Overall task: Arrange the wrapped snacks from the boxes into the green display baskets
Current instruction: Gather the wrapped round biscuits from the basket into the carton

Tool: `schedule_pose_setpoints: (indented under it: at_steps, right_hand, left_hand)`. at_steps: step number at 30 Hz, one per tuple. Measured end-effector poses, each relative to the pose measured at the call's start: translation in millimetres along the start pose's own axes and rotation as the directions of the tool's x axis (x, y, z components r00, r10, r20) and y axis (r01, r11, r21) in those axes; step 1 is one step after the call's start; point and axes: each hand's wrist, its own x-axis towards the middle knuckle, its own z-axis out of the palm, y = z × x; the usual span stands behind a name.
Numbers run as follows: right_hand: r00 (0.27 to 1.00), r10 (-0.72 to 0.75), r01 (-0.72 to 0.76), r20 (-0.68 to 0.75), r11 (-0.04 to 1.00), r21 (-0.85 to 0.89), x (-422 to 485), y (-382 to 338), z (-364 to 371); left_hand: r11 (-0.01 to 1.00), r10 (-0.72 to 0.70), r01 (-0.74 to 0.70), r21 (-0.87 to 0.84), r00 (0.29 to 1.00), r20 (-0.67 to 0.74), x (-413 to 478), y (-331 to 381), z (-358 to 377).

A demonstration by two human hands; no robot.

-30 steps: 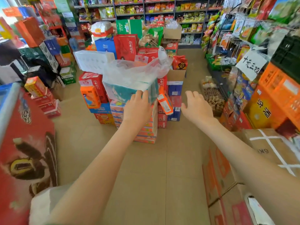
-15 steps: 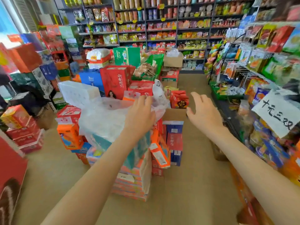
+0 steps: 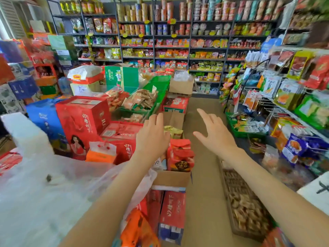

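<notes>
A small grocery shop: snack-stocked shelves (image 3: 170, 41), floor-stacked cartons (image 3: 83, 118), hanging packets (image 3: 284, 90), seemingly a handwritten price sign (image 3: 316, 189).

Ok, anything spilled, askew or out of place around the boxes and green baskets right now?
Nothing looks spilled. Two things stand out: the far green basket looks tilted up on one side, beside a cardboard box, and a loose clear plastic bag sprawls over the stack at lower left, hiding what is under it.

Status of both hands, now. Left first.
Left hand: open, fingers straight, holding nothing.
Right hand: open, fingers spread, holding nothing.
</notes>
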Motion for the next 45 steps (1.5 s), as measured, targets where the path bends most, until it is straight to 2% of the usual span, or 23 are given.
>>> schedule_pose_setpoints:
  at_steps: [3, 8, 11, 19, 24, 28, 34, 36, 41, 45]
  right_hand:
    - [0.993, -0.040, 0.037, 0.112, 0.999, 0.025, 72, 58, 11]
    - [0.995, 0.011, -0.016, 0.098, 0.998, 0.054, 185, 160, 30]
    - [0.995, 0.027, -0.034, 0.092, 0.997, 0.067, 247, 222, 52]
    - [0.984, -0.108, 0.090, 0.144, 0.988, 0.125, 419, 344, 129]
    - [0.924, -0.282, 0.231, 0.258, 0.950, 0.210, 525, 357, 196]
    - [0.845, -0.439, 0.365, 0.305, 0.890, 0.271, 596, 347, 263]
    - [0.697, -0.627, 0.535, 0.349, 0.778, 0.330, 721, 324, 352]
    - [0.645, -0.662, 0.579, 0.383, 0.750, 0.320, 766, 318, 375]
    - [0.600, -0.683, 0.586, 0.416, 0.730, 0.353, 858, 317, 425]
    - [0.541, -0.704, 0.587, 0.460, 0.708, 0.393, 920, 315, 475]
  left_hand:
    - [1.000, 0.015, -0.015, 0.004, 1.000, 0.021, 76, 12, 53]
    - [1.000, 0.007, -0.006, -0.001, 0.997, 0.082, 206, 40, 136]
    - [0.998, -0.007, 0.000, 0.062, 0.993, 0.118, 274, 53, 195]
    - [0.953, -0.259, 0.231, 0.194, 0.957, 0.133, 412, 44, 328]
    - [0.883, -0.438, 0.394, 0.255, 0.887, 0.147, 464, -1, 376]
    - [0.807, -0.558, 0.503, 0.309, 0.821, 0.120, 502, -47, 420]
    - [0.732, -0.646, 0.584, 0.351, 0.759, 0.085, 585, -132, 486]
    - [0.701, -0.678, 0.611, 0.368, 0.731, 0.078, 609, -157, 502]
    - [0.641, -0.737, 0.641, 0.422, 0.668, 0.105, 660, -205, 528]
    - [0.575, -0.787, 0.688, 0.443, 0.614, 0.068, 683, -238, 546]
